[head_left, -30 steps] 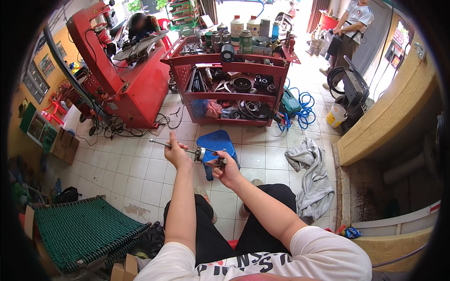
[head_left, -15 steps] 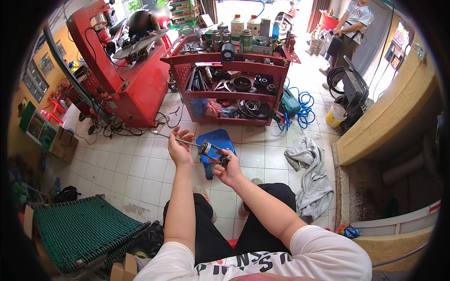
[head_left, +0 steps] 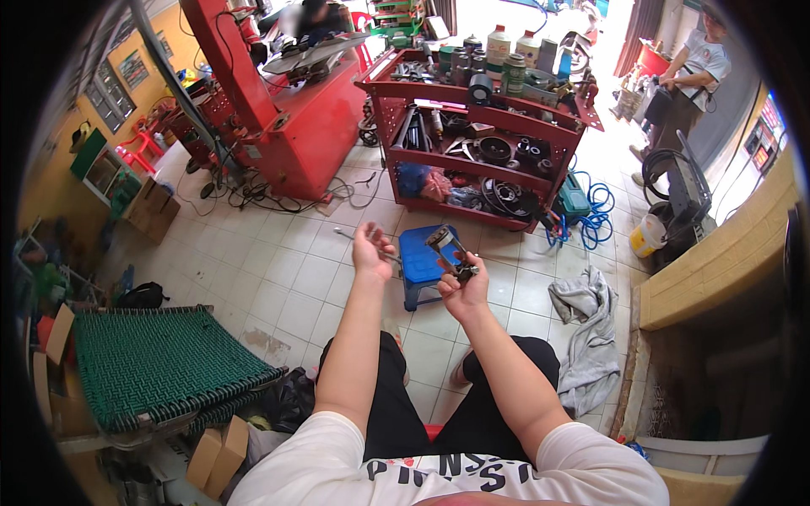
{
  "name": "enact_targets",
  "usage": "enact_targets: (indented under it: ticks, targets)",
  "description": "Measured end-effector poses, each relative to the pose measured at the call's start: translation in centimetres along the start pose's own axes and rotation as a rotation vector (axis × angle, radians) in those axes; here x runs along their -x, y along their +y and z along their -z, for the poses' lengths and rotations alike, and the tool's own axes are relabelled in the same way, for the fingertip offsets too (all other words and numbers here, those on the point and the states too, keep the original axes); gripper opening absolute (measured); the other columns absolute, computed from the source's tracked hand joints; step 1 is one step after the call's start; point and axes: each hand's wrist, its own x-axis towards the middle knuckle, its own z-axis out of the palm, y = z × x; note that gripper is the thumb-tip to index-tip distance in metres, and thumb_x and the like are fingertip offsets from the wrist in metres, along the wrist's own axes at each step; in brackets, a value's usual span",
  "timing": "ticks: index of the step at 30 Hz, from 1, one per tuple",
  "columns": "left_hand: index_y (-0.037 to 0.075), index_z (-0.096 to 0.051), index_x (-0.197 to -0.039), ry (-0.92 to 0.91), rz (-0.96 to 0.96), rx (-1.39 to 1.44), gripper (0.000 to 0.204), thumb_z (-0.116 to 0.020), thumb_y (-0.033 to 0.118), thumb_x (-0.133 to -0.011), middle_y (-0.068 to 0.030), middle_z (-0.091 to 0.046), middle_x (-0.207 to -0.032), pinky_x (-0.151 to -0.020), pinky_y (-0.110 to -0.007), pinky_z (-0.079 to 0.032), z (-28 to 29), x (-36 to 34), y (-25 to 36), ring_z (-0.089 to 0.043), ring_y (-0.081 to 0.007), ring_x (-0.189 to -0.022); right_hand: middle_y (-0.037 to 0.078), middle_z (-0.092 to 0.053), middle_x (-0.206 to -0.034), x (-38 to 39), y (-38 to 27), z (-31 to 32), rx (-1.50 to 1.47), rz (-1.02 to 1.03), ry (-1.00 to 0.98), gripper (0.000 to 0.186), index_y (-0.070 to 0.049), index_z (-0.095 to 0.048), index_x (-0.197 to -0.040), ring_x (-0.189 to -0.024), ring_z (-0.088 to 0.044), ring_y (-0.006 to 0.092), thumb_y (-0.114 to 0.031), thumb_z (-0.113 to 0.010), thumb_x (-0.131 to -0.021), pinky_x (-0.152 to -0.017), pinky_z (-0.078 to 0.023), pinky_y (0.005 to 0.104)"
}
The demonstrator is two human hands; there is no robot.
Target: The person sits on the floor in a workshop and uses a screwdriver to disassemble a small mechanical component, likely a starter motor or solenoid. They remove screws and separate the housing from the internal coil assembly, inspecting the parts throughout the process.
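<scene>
My left hand (head_left: 374, 255) is curled round a long thin metal rod (head_left: 344, 233), whose one end sticks out to the left past the wrist. Raised a little to the right, my right hand (head_left: 464, 291) grips a small metal part with an open frame-shaped top (head_left: 444, 241) and a darker lower body. Its exact kind is too small to make out. A gap separates the rod from this part. Both hands are above my knees, in front of a blue plastic stool (head_left: 419, 263).
A red tool cart (head_left: 472, 177) with bottles, cans and parts stands ahead. Left of it is a large red machine (head_left: 312, 143). A grey cloth (head_left: 586, 337) lies on the floor at right; a green woven seat (head_left: 169, 367) is at left. Someone (head_left: 696, 76) stands at back right.
The rod, which reached across to the metal part, is now apart from it in my left hand. My right hand has turned the part more upright. The whole view has shifted.
</scene>
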Motion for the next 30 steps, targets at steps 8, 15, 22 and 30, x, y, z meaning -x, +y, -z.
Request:
enact_targets:
  ticks: [8,15,22,30]
  targets:
    - [0.016,-0.052,-0.090,-0.093,0.214,-0.175,0.014,-0.053,0.027,-0.098,0.0031,-0.050,-0.071,-0.048,-0.024,-0.038,0.3,-0.8,-3.1,-0.045,-0.0091,-0.055,0.019,-0.067,-0.094,0.3,-0.2,-0.6,-0.001,0.021,0.009,0.025,-0.014,-0.059,-0.103,-0.046,-0.042,0.0113,-0.037,-0.052,-0.095,-0.048,-0.036,0.0265]
    - [0.013,-0.056,-0.116,-0.114,0.158,-0.378,0.028,-0.041,0.031,-0.101,0.0005,-0.065,-0.089,-0.056,-0.030,-0.045,0.5,-0.4,-4.9,-0.051,-0.0111,-0.061,0.020,-0.066,-0.096,0.2,-1.7,-0.6,-0.007,0.057,-0.039,0.027,-0.014,-0.052,-0.110,-0.047,-0.039,0.0124,-0.036,-0.055,-0.095,-0.051,-0.038,0.0289]
    - [0.013,-0.054,-0.126,-0.161,0.239,-0.513,0.033,-0.040,0.025,-0.099,-0.0039,-0.067,-0.100,-0.065,-0.033,-0.048,1.8,-1.2,-7.1,-0.056,-0.0144,-0.074,0.019,-0.067,-0.098,-0.2,-3.4,-0.7,-0.024,0.135,0.031,0.029,-0.014,-0.051,-0.111,-0.051,-0.043,0.0135,-0.037,-0.057,-0.093,-0.051,-0.040,0.0301]
    - [0.017,-0.045,-0.135,-0.144,0.343,-0.498,0.035,-0.040,0.017,-0.101,-0.0035,-0.065,-0.101,-0.050,-0.028,-0.039,0.0,-6.1,-8.9,-0.050,-0.0109,-0.064,0.020,-0.066,-0.098,-0.7,-5.2,-1.2,-0.131,0.193,0.059,0.027,-0.014,-0.054,-0.105,-0.050,-0.042,0.0132,-0.038,-0.056,-0.093,-0.049,-0.039,0.0293]
